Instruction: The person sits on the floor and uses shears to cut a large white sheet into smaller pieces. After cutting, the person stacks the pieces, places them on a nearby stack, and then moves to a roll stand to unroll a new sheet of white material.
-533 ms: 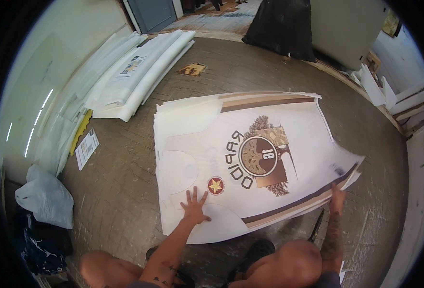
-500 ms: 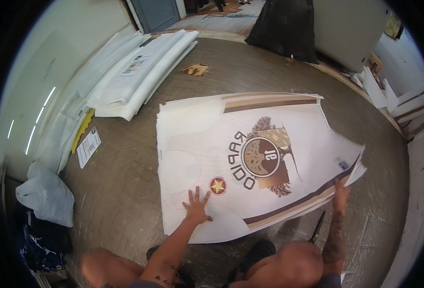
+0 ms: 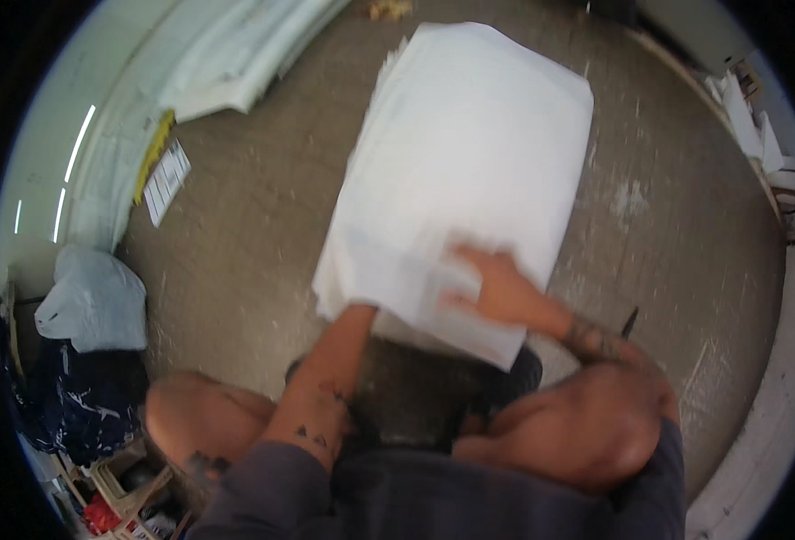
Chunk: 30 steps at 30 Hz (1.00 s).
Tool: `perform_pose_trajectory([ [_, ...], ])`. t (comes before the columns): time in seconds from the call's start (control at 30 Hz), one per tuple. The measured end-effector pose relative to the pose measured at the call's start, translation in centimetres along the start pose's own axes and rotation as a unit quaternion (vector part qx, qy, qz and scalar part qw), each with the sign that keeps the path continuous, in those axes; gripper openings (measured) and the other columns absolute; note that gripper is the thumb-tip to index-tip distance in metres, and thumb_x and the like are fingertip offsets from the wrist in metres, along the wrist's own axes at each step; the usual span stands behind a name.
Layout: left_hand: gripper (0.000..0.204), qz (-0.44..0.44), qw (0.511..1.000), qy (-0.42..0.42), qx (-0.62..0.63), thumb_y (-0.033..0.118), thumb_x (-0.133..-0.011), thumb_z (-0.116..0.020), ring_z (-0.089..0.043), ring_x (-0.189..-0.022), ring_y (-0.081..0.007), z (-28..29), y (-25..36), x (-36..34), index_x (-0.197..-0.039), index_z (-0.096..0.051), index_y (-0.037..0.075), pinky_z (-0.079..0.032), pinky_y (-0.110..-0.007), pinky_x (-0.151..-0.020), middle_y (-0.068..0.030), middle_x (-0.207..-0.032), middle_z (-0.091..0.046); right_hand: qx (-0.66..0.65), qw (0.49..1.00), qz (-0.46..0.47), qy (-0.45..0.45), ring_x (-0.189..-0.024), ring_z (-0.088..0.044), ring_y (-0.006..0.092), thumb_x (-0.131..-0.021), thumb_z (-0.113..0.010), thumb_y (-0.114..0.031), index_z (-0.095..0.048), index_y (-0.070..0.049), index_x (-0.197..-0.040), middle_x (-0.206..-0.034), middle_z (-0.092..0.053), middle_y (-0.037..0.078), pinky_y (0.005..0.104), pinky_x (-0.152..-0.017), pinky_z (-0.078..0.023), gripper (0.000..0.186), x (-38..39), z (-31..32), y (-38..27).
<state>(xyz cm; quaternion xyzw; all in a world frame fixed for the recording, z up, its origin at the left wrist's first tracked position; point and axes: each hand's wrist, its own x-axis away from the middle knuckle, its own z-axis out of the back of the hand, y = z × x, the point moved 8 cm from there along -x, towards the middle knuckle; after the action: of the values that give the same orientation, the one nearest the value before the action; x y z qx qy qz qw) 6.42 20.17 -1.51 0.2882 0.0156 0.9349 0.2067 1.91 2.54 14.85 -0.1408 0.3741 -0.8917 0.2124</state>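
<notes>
A stack of large sheets (image 3: 478, 135) lies on the floor in front of me, folded over so that its plain white back faces up. Under the near flap goes my left hand (image 3: 359, 315); only the wrist shows, and its fingers are hidden. My right hand (image 3: 498, 286) is over the near right part of the stack, blurred by motion, with thumb and fingers apart and nothing seen in it. Whether it touches the white surface I cannot tell. The near right corner of the flap juts out toward my right knee.
More white sheets (image 3: 226, 76) lie at the upper left, near a yellow strip (image 3: 154, 157) and a printed paper (image 3: 168, 183). A whitish plastic bag (image 3: 96, 301) rests on dark blue fabric (image 3: 78, 400) at left. A dark pointed object (image 3: 630, 322) lies beside my right forearm.
The printed side with its round emblem faced up before; now the stack is folded over, white side up. My right hand has moved left from the sheets' right edge; my left hand has gone beneath the flap.
</notes>
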Motion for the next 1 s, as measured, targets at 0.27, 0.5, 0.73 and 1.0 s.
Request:
perform_pose_trajectory([
  [0.27,0.074,0.097,0.834,0.325,0.435,0.055,-0.086,-0.056,-0.043,-0.126,-0.0355,-1.9,-8.3,2.0,-0.139,-0.043,0.004,-0.038,-0.052,-0.104,-0.0164,-0.138,-0.046,0.056,0.912,-0.33,0.238,-0.131,-0.041,0.039,-0.09,-0.063,-0.038,-0.041,0.005,-0.139,-0.142,-0.041,0.027,0.0461,-0.108,-0.034,0.068,6.2,3.2,24.6],
  [0.5,0.063,0.221,0.639,0.341,0.653,0.046,-0.091,-0.057,-0.056,-0.115,-0.0329,-1.4,-19.9,4.7,-0.131,-0.051,-0.001,-0.045,-0.043,-0.099,-0.017,-0.128,-0.058,-0.18,0.891,-0.327,0.258,-0.105,-0.062,0.0301,-0.079,-0.077,-0.034,-0.05,0.008,-0.125,-0.122,-0.059,0.022,0.0384,-0.09,-0.049,0.068,2.9,1.3,25.0],
  [0.73,0.055,0.446,0.676,0.064,0.583,0.029,-0.077,-0.081,-0.059,-0.106,-0.03,-3.6,-18.8,8.4,-0.119,-0.06,0.0,-0.048,-0.044,-0.089,-0.0172,-0.113,-0.064,-0.355,0.786,-0.394,0.316,-0.103,-0.063,0.029,-0.084,-0.071,-0.034,-0.042,0.008,-0.134,-0.122,-0.059,0.021,0.0362,-0.088,-0.05,0.07,3.5,1.3,26.6],
  [1.0,0.067,0.318,0.853,0.376,0.172,0.027,-0.077,-0.071,-0.04,-0.128,-0.0389,1.3,-8.4,6.9,-0.133,-0.045,0.0,-0.033,-0.047,-0.107,-0.0224,-0.137,-0.044,-0.447,0.773,-0.405,0.196,-0.098,-0.065,0.027,-0.081,-0.072,-0.023,-0.057,0.008,-0.121,-0.111,-0.066,0.018,0.0363,-0.084,-0.052,0.053,3.0,0.1,25.6],
])
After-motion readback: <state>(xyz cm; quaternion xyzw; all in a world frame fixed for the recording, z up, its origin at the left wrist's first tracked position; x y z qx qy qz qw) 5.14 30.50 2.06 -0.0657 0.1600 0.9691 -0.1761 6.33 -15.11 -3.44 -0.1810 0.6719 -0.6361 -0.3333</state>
